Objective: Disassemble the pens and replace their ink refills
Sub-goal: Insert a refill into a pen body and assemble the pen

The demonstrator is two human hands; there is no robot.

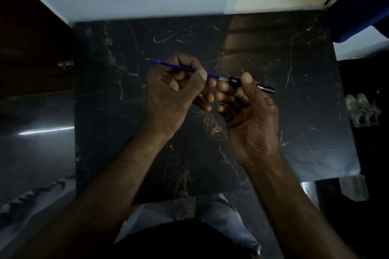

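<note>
A thin blue ink refill [166,64] runs from upper left to lower right above the middle of the table. My left hand [174,88] pinches it between thumb and fingers, its tip pointing left. The refill's right end sits at the mouth of a black pen barrel [252,84] with white lettering. My right hand [250,109] grips that barrel, thumb on top, and the barrel's far end sticks out to the right. Both hands hover above the tabletop, fingers nearly touching.
The black marble-patterned table [126,132] has pale veins and its near edge meets my lap. A white wall stands behind it, dark wooden furniture [31,48] to the left, and a pair of pale shoes [362,109] on the floor to the right.
</note>
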